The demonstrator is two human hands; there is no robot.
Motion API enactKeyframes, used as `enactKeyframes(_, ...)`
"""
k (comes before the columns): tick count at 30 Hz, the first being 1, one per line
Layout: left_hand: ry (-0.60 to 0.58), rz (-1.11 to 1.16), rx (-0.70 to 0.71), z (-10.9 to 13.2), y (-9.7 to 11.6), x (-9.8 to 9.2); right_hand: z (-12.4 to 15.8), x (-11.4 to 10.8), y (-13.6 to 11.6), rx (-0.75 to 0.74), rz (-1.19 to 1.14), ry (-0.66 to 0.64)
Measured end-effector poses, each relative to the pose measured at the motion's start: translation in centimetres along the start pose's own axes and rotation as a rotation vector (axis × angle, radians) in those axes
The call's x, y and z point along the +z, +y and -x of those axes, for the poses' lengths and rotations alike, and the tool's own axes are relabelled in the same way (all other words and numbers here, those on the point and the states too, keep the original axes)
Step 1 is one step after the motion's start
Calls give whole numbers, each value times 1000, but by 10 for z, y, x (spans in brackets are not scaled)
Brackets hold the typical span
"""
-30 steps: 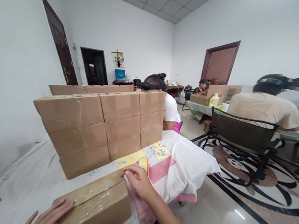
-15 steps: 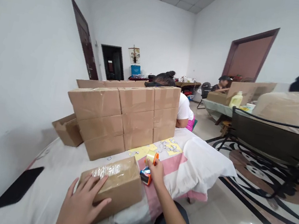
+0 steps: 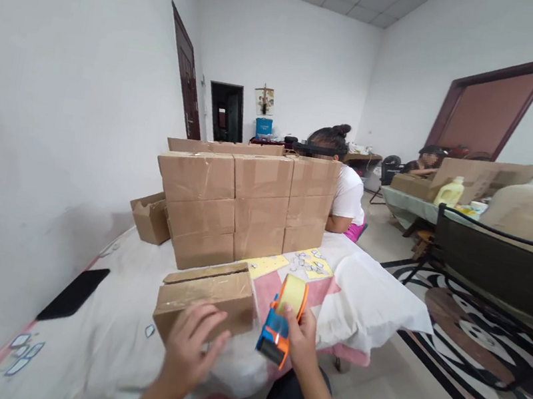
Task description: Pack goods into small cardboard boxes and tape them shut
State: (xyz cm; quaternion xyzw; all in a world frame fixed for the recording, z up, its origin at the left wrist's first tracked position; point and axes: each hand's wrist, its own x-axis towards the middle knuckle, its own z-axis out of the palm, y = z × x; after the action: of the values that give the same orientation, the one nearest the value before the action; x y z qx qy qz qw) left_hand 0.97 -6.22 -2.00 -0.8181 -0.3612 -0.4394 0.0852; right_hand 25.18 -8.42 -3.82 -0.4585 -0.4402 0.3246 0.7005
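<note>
Taping looks part-done: stacked boxes [image 3: 261, 205] appear closed; near carton [image 3: 237, 296], on the table [image 3: 119, 318], shows a dark top seam [image 3: 206, 275]. Right hand [image 3: 303, 341] grips tape dispenser [image 3: 276, 328] beside it; left hand [image 3: 193, 344], fingers loosely spread, is at carton's near side (contact unclear).

The brown box [image 3: 217, 291] is lying flat, a dark seam running along its top; the blue-orange dispenser [image 3: 278, 328] is tilting beside it, yellow roll [image 3: 293, 290] uppermost.
</note>
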Motion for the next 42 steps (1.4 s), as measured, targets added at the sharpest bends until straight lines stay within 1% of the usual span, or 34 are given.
enactKeyframes(1, -37, 105, -58, 2, 19, 8, 7, 4, 1, -6, -7, -4)
enactKeyframes(3, -156, 308, -197, 5, 55, 24, 19, 10, 6, -54, 30, 16)
enactKeyframes(4, -176, 408, -284, 6, 70, 32, 22, 10, 8, -96, 72, 52)
enactKeyframes(6, -168, 575, -451, 8, 89, 44, 27, 7, 12, -218, 170, 121)
enactKeyframes(7, -152, 636, -518, 9, 96, 48, 27, 4, 12, -286, 215, 125)
enactKeyframes(8, -138, 684, -569, 10, 100, 50, 27, 0, 12, -352, 255, 96)
enactKeyframes(11, -118, 782, -647, 14, 108, 51, 25, -11, 6, -513, 337, -72)
enactKeyframes(12, -118, 812, -665, 15, 111, 49, 24, -14, 4, -547, 351, -95)
enactKeyframes(15, -167, 883, -706, 17, 118, 44, 22, -19, 2, -589, 369, -49)
enactKeyframes(17, -189, 898, -728, 17, 121, 43, 22, -21, 3, -577, 369, -27)
enactKeyframes(19, -184, 890, -757, 19, 122, 44, 22, -21, 5, -565, 364, -45)
enactKeyframes(21, -212, 898, -807, 21, 122, 46, 23, -20, 6, -534, 347, -43)
enactKeyframes(23, -301, 951, -851, 26, 120, 49, 25, -18, 7, -475, 327, 13)
enactKeyframes(25, -364, 1016, -863, 31, 119, 51, 27, -17, 9, -387, 299, 105)
enactKeyframes(26, -366, 1040, -866, 33, 119, 52, 29, -17, 10, -344, 283, 149)
enactKeyframes(30, -306, 1068, -928, 42, 114, 55, 35, -17, 14, -190, 221, 301)
enactKeyframes(32, -317, 1079, -944, 44, 112, 55, 36, -16, 14, -100, 186, 364)
enactKeyframes(34, -331, 1103, -938, 43, 112, 53, 36, -14, 12, -27, 141, 397)
enactKeyframes(38, -330, 1147, -930, 36, 115, 42, 34, -7, 4, -2, 83, 426)
enactKeyframes(42, -337, 1144, -971, 29, 118, 33, 33, -1, 2, 32, 52, 487)
